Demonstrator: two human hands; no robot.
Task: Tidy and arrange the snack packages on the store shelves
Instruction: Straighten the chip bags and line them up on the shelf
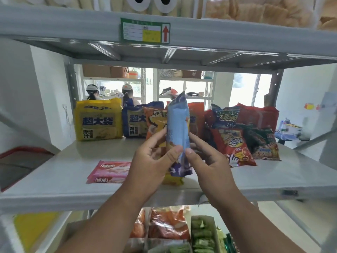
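Snack packages were our concern, and the blue packet [177, 132] stood upright between our left hand [155, 161] and right hand [209, 165], thumbs and fingers pinching its lower half above the front edge of the shelf [73, 172]; it looked light, soft and crinkly, likely slippery, so we judged the flanks the best hold. Behind it bags lined the shelf's back edge, a pink wafer pack [109, 171] lay flat near the front, and beyond were white walls and more racks.
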